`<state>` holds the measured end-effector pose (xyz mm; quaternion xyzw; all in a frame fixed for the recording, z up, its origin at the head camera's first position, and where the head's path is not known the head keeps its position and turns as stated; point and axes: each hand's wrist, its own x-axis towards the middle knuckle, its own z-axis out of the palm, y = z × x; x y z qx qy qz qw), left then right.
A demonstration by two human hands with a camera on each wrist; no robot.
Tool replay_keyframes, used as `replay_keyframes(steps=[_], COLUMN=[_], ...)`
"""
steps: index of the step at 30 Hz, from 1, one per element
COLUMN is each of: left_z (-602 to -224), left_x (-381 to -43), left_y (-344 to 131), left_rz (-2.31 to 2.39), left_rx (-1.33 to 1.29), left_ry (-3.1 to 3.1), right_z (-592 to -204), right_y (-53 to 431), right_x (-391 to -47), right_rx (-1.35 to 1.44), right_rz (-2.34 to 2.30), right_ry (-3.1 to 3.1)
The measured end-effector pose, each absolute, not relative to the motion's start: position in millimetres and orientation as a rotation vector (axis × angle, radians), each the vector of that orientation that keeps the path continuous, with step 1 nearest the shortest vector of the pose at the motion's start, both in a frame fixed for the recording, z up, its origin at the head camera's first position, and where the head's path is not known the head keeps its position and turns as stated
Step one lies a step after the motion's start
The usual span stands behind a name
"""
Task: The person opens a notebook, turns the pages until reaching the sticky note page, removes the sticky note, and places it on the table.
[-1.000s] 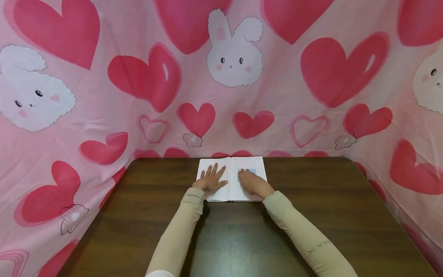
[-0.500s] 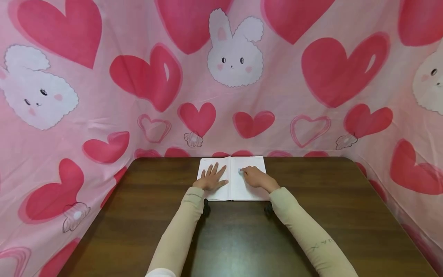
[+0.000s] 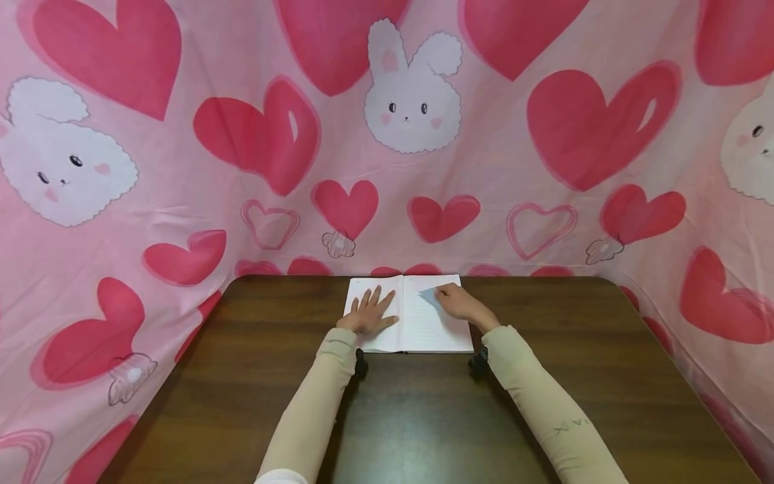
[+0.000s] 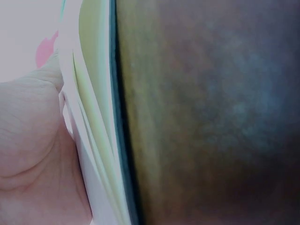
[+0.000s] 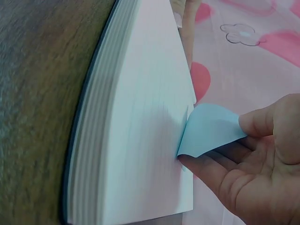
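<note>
An open notebook (image 3: 423, 329) with ruled white pages lies near the far edge of the table. My left hand (image 3: 367, 314) rests flat on its left page, fingers spread. My right hand (image 3: 462, 304) is over the right page and pinches a light blue sticky note (image 3: 431, 296) between thumb and fingers. In the right wrist view the sticky note (image 5: 211, 129) curls up from the page, one edge right at the paper and the other under the thumb. The left wrist view shows the palm (image 4: 33, 145) against the notebook's page edges (image 4: 96, 154).
The dark wooden table (image 3: 399, 417) spreads out on all sides of the notebook. Behind it hangs a pink cloth (image 3: 496, 161) printed with hearts and rabbits, which also closes in the left and right sides.
The blue sticky note lay flat on the right page; my right hand has peeled it up and drawn it back to the right. My left hand has stayed in place.
</note>
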<state>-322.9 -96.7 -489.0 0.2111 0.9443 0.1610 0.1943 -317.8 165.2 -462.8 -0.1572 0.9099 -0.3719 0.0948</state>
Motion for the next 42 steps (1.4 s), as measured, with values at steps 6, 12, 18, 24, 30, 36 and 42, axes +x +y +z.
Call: replay_keyframes(steps=[6, 12, 18, 24, 30, 36, 42], left_z=[-491.3, -506.1, -512.0, -513.9, -515.8, -513.2, -505.1], left_x=[-325.8, -337.0, -341.9, -343.0, -342.9, -340.1, -334.5], left_y=[-96.3, -97.7, -97.9, -98.0, -98.8, -101.2, -103.0], left_rz=[0.439, 0.441, 0.463, 0.443, 0.429, 0.478, 0.468], left_rx=[0.583, 0.567, 0.565, 0.562, 0.566, 0.571, 0.583], left_ry=[2.644, 2.651, 2.651, 2.656, 2.665, 2.662, 2.659], right_z=[-462.6, -461.2, -452.2, -443.4, -448.9, -461.3, -471.0], right_y=[168.0, 176.5, 190.1, 210.3, 232.2, 245.1, 249.6], right_x=[-317.5, -321.9, -320.1, -316.1, -311.0, -299.9, -293.6], right_rx=[-0.427, -0.536, -0.701, -0.847, -0.912, -0.740, -0.718], right_rz=[-1.145, -1.161, -0.952, -0.736, -0.436, -0.289, -0.304], right_ry=[2.772, 2.892, 3.004, 3.126, 3.264, 3.168, 3.007])
